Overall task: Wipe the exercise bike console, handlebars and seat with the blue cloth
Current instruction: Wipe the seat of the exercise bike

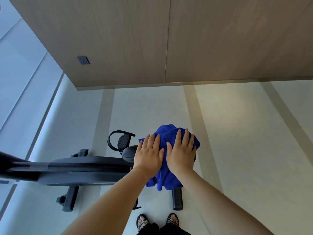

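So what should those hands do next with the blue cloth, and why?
Probably slide the blue cloth leftward: both the left hand and right hand lie flat on it over the seat, whose dark left edge is uncovered.

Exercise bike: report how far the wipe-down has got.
Done: nothing shows as finished; no surface looks visibly wiped. In hand: the left hand and right hand press flat on the blue cloth spread over the seat. Left: console and handlebars are not clearly in view, so whether they were wiped cannot be told.
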Tool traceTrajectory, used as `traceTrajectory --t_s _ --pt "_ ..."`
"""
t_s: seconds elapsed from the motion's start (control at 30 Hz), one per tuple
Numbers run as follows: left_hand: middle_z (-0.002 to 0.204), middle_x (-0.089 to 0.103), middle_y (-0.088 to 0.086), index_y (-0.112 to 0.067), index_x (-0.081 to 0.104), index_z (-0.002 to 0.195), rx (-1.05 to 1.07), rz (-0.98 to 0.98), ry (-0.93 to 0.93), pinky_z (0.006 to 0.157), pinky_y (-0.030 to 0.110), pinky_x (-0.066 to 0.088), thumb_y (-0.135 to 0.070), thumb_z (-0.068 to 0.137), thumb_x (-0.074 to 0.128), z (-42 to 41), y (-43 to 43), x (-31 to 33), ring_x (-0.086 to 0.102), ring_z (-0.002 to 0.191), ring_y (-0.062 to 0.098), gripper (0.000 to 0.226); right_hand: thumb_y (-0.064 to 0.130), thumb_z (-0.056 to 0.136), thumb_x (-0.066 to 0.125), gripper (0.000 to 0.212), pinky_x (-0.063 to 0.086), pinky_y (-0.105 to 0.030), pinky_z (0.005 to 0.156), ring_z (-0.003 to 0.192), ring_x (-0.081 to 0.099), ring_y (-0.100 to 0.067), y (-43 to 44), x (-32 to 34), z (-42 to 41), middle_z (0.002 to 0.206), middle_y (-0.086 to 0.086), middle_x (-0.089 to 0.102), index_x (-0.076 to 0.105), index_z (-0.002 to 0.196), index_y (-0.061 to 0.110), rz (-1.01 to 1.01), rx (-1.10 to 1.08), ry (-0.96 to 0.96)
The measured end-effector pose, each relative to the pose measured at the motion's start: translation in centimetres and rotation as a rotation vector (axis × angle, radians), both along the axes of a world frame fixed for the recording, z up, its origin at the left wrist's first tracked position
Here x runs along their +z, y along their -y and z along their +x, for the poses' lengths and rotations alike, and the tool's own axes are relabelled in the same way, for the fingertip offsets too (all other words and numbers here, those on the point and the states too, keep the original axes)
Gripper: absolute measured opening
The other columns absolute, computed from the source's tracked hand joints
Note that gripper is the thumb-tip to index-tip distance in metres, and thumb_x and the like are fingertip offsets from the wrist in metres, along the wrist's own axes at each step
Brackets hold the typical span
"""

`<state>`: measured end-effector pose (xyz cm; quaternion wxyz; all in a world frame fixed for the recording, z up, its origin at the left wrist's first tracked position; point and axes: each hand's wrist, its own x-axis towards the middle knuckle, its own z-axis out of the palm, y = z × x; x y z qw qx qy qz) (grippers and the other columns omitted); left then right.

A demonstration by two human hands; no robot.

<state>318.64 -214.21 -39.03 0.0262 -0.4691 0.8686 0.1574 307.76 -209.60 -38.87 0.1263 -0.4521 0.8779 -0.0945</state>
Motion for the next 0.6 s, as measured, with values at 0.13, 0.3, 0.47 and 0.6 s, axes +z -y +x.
traceTrajectory --t_s 0.13,0.3,0.47,0.6 --pt "0.156 0.012 0.002 -0.021 0.005 0.147 -0.018 0.015 0.004 0.115 0.036 0.003 -0.043 0.096 0.015 -0.2 0.8 0.1 0.007 0.143 0.019 0.056 0.042 0.098 0.029 0.061 0.024 -0.050 0.112 0.143 0.010 -0.034 0.5 0.1 -0.4 0.157 -0.011 0.010 0.011 0.148 0.013 0.013 0.005 -0.004" --pt "0.149 0.026 -0.001 -0.020 0.011 0.146 0.003 -0.022 0.013 0.111 0.036 0.016 -0.043 0.096 0.017 -0.5 0.9 0.3 0.026 0.133 0.019 0.055 0.041 0.098 0.031 0.058 0.027 -0.049 0.110 0.140 0.018 -0.032 1.1 0.3 -1.2 0.155 -0.009 0.016 0.017 0.146 0.014 0.012 0.049 0.029" --pt "0.138 0.037 -0.003 -0.021 0.017 0.143 0.136 -0.016 0.019 0.105 0.035 0.022 -0.044 0.096 0.017 -1.4 1.0 0.2 0.034 0.123 0.019 0.053 0.040 0.098 0.029 0.050 0.033 -0.046 0.105 0.132 0.029 -0.028 3.0 0.3 -3.3 0.149 -0.007 0.027 0.026 0.142 0.016 0.003 0.243 0.024" --pt "0.126 0.046 -0.003 -0.023 0.033 0.133 0.336 -0.093 0.004 0.100 0.033 0.025 -0.044 0.096 0.019 -3.2 0.4 0.4 0.040 0.115 0.018 0.045 0.040 0.098 0.030 0.044 0.040 -0.044 0.097 0.122 0.039 -0.026 4.9 0.5 -5.8 0.139 -0.006 0.039 0.036 0.134 0.015 0.023 0.475 0.067"
